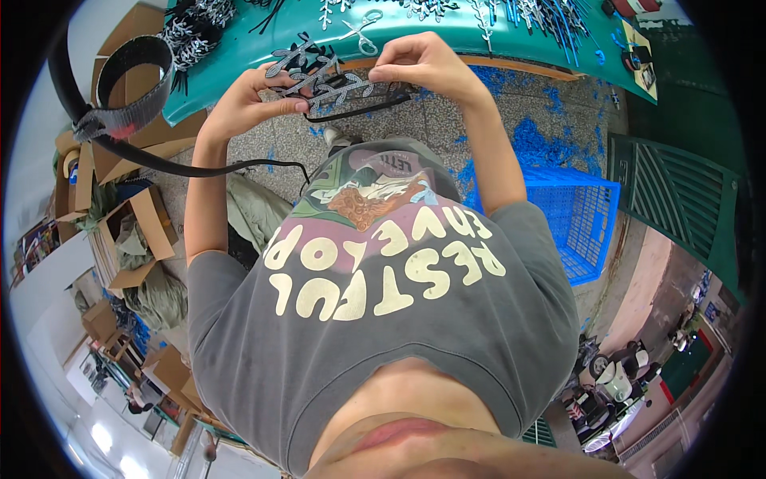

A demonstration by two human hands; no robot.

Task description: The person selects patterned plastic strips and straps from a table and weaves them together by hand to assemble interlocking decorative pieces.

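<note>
Silver-grey glittery leaf sprigs (pixel 325 82) lie across the fingers of my left hand (pixel 246 102), held between its thumb and fingers just off the near table edge. My right hand (pixel 431 68) has thumb and forefinger pinched together at the right end of one sprig. Its other fingers are curled in. Beyond the hands, pale-handled scissors (pixel 367 41) lie on the green table covering (pixel 439 40). More silver leaf sprigs (pixel 427 8) rest at the table's far side.
A bunch of dark and silver sprigs (pixel 191 36) sits at the table's left, blue and silver stems (pixel 550 28) at its right. A black flexible arm (pixel 191 169) with a ring crosses on the left. Below right stands a blue crate (pixel 586 227) near blue scraps (pixel 535 144); cardboard boxes (pixel 152 219) stand left.
</note>
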